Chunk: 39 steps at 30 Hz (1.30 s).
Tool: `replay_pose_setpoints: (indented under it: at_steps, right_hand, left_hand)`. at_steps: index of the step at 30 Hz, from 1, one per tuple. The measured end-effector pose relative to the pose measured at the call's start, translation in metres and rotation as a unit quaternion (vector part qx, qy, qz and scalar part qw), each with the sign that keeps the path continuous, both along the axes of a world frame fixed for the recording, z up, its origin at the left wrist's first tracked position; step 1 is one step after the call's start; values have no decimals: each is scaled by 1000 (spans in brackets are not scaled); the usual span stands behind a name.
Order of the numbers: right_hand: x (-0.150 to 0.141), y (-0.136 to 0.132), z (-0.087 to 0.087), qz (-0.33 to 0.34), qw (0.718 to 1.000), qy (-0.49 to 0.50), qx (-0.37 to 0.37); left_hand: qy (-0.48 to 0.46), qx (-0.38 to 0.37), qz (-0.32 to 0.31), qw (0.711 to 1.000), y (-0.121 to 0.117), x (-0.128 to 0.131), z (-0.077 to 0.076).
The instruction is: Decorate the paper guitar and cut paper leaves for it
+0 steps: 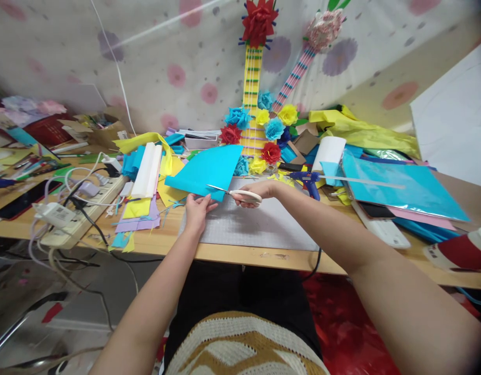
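Note:
A sheet of bright blue paper [211, 164] is raised over the grey cutting mat [260, 224], its left side curling. Its lower edge is pinched in the fingers of my left hand [199, 211]. My right hand [256, 194] grips a pair of scissors [246, 197] with white handles. The scissor blades point left, parted, and lie across the lower part of the blue paper near my left fingertips. Behind the sheet stands a yellow paper guitar [253, 78] covered in red, blue and yellow paper flowers.
A power strip [82, 213] with tangled cables and a phone [27, 199] lie at the left. Paper scraps [137, 219] sit beside the mat. To the right are a blue glue gun [308, 181], a packet of blue sheets [404, 187] and a red-and-white cup [459, 250] near the table edge.

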State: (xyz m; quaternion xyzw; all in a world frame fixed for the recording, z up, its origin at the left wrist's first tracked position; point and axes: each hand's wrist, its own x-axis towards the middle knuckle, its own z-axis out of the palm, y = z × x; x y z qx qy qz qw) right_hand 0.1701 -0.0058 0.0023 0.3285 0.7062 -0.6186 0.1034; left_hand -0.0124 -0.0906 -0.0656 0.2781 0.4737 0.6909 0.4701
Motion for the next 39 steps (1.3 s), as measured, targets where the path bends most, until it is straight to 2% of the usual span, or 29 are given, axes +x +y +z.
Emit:
replay_pose_setpoints:
  at_steps: [11,27,30,35,39]
  right_hand:
    - [-1,3,-5,-16,1000,9,-13]
    - [2,0,-1,-30,999,5,29]
    - [6,0,0,-31,999,2,35]
    - [19,1,1,-16,999,-12,34]
    - [30,6,-1,-2,1000,-15,-7]
  left_hand:
    - [17,-6,-9,1000,2,2,-3]
    - [15,-5,-28,999,-1,2,1]
    - [-15,-18,-39,999,-2,0,6]
    - [-56,-49,-15,997,-1,-5,7]
    - [-48,-68,2,997,-3,-3,4]
